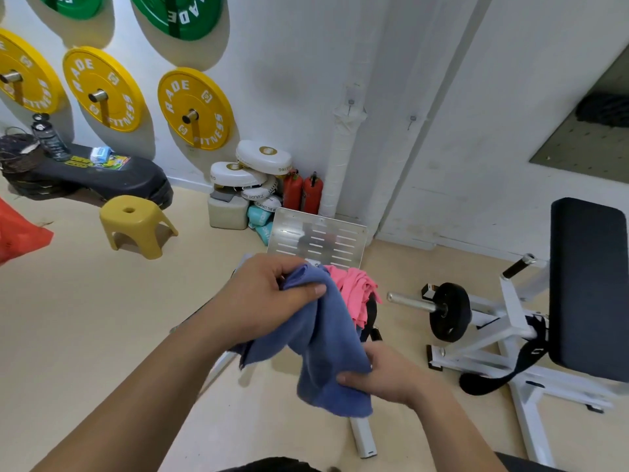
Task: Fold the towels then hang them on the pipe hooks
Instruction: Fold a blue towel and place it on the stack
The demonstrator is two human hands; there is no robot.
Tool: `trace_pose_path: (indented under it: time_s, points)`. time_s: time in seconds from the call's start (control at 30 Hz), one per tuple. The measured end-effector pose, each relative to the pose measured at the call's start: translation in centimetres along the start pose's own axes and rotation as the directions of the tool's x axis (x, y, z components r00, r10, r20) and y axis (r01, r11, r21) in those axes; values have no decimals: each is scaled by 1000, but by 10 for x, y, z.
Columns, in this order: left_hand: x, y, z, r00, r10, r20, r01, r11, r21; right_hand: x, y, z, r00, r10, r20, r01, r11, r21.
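Left hand point(262, 294) fingers point(306, 290) pinch blue towel point(326, 338) top; right hand point(384, 373) fingers clamp its lower edge, mid-air. Pink towel point(355, 291) waits behind. Folding begun; next: find corners, spread. Pipe point(343, 155) hooks on the wall ahead.

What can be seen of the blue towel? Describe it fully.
The blue towel is a soft, terry-looking cloth, bunched and unfolded, held in the air above the floor. The left hand grips its upper end; the right hand pinches its lower part, leaving a ragged corner hanging. Behind it lies a pink towel; contact between them cannot be told.
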State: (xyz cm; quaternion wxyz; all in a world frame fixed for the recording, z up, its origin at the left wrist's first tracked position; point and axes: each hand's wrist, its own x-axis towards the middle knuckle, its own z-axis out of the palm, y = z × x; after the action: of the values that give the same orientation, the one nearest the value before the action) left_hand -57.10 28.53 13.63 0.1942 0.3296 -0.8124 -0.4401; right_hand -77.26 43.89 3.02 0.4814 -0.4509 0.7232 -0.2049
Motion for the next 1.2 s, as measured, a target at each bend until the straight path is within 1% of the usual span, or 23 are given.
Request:
trace_pose_path:
  time_s: [0.1, 0.13, 0.23, 0.3, 0.37, 0.43, 0.47, 0.53, 0.57, 0.67, 0.77, 0.83, 0.9, 0.97, 1.07, 1.13, 1.2]
  points:
    - [5, -9, -8, 995, -30, -97, 50, 975, 216, -2, 25, 10, 996, 46, -71, -29, 974, 226]
    - [5, -14, -9, 990, -62, -130, 91, 968, 232, -3, 30, 10, 994, 65, -87, -38, 960, 277]
    - [4, -26, -4, 967, -141, -214, 186, 960, 209, -5, 46, 9, 983, 113, -147, -43, 910, 413]
    - [4, -36, 4, 949, -199, -246, 246, 953, 178, -7, 52, 7, 961, 166, -221, -19, 839, 544]
    - [5, -47, 15, 916, -298, -267, 336, 936, 106, -8, 54, 5, 933, 220, -284, 24, 750, 661]
    - [5, -57, 29, 876, -416, -245, 426, 905, -13, -9, 50, 3, 898, 286, -335, 35, 712, 702]
    - [5, -59, 37, 863, -460, -209, 457, 887, -68, -9, 46, 0, 880, 308, -361, 36, 715, 698]
    - [5, -54, 56, 858, -498, -124, 482, 866, -136, -10, 37, -5, 854, 317, -413, 49, 741, 670]
    - [5, -49, 67, 863, -498, -84, 483, 863, -147, -10, 30, -8, 854, 303, -424, 61, 750, 658]
    - [8, -27, 102, 885, -465, 5, 459, 873, -162, -8, 10, -10, 892, 214, -398, 94, 773, 627]
    - [12, -7, 140, 898, -428, 96, 439, 876, -201, -4, 5, -10, 887, 143, -439, 118, 849, 515]
    - [16, 2, 158, 908, -410, 85, 419, 891, -174, -5, 14, -16, 883, 123, -454, 103, 891, 442]
    - [25, 3, 169, 912, -405, 60, 409, 898, -163, -6, 28, -28, 881, 131, -454, 79, 907, 415]
    - [36, 3, 177, 911, -409, 47, 411, 896, -167, -5, 44, -40, 858, 143, -493, 70, 918, 389]
    - [49, 3, 194, 918, -397, 2, 388, 894, -223, 3, 57, -58, 836, 145, -530, 117, 896, 429]
    - [56, 6, 202, 923, -382, -43, 356, 892, -277, 11, 59, -67, 850, 119, -512, 150, 879, 453]
    - [62, 6, 203, 927, -366, -82, 332, 902, -277, 22, 57, -74, 865, 67, -497, 180, 883, 434]
